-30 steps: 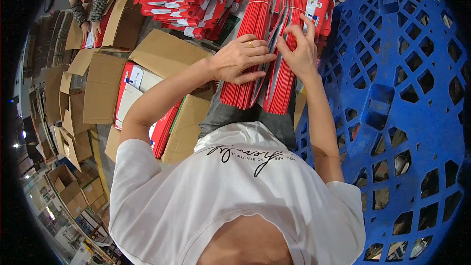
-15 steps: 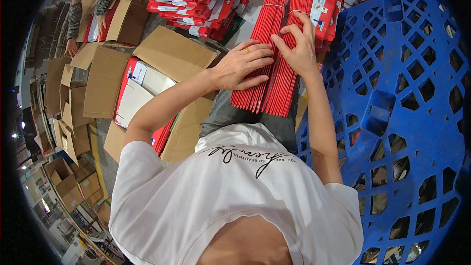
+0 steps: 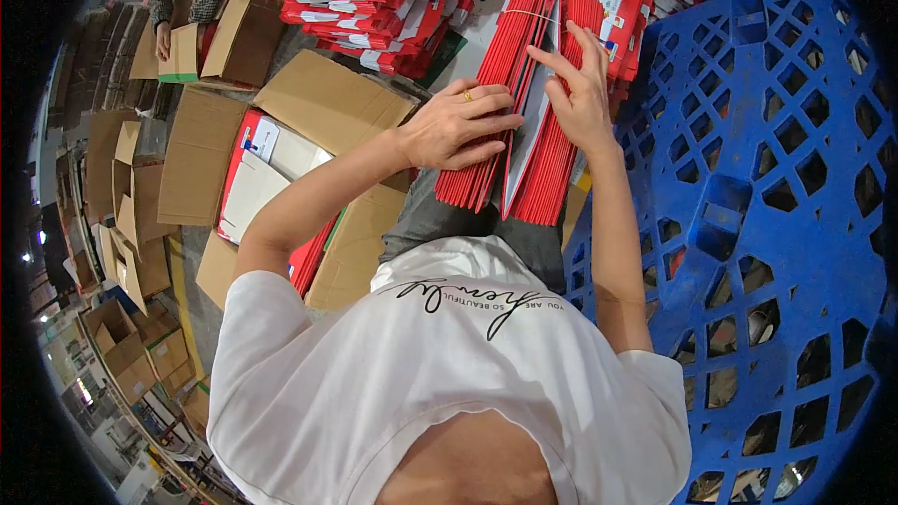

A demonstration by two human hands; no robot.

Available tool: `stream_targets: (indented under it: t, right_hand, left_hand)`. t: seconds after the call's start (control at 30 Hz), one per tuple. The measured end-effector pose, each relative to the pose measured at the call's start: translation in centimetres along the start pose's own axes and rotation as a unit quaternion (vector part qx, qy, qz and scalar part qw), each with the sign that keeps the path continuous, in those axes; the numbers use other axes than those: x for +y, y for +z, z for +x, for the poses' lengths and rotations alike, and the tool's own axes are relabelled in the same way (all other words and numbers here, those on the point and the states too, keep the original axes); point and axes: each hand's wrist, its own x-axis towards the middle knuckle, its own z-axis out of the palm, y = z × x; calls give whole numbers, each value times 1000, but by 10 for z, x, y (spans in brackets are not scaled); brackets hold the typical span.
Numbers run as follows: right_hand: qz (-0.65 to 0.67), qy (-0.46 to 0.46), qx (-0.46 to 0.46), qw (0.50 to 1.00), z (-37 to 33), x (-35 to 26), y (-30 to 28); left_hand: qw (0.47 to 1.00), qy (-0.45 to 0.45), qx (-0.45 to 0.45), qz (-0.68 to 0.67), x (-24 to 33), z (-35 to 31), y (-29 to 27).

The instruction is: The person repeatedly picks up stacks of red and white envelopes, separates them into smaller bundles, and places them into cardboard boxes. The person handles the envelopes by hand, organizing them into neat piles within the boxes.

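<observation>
Two bundles of flat red card folders rest on edge on my lap. My left hand (image 3: 463, 126) is closed over the left bundle (image 3: 516, 30), with its fingers across the edges and a ring on one finger. A thin rubber band (image 3: 527, 14) crosses that bundle near its far end. My right hand (image 3: 582, 93) lies over the right bundle (image 3: 543, 173), fingers apart, the index finger reaching to the gap between the bundles. A whitish inner face (image 3: 529, 126) shows in that gap. The underside of both bundles is hidden.
An open carton (image 3: 327, 84) holding red-and-white folders stands to my left. Tall stacks of red folders (image 3: 365, 14) rise ahead. A blue plastic pallet (image 3: 725, 178) stands upright close on my right. Another person's hand (image 3: 163, 41) is at a carton (image 3: 245, 33) far left.
The two bundles have spread apart, and a whitish face shows between them. My right hand has shifted slightly down. The other person's hands have moved at the far carton.
</observation>
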Motion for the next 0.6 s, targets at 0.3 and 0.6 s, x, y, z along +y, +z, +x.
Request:
stream_targets:
  t: [0.3, 0.6]
  right_hand:
    - [-73, 30, 31, 996, 8, -15, -5]
    - [18, 73, 19, 997, 7, -15, -6]
  left_hand:
    - [1000, -16, -2, -13, 1, 2, -2]
    - [999, -17, 37, -31, -2, -5, 5]
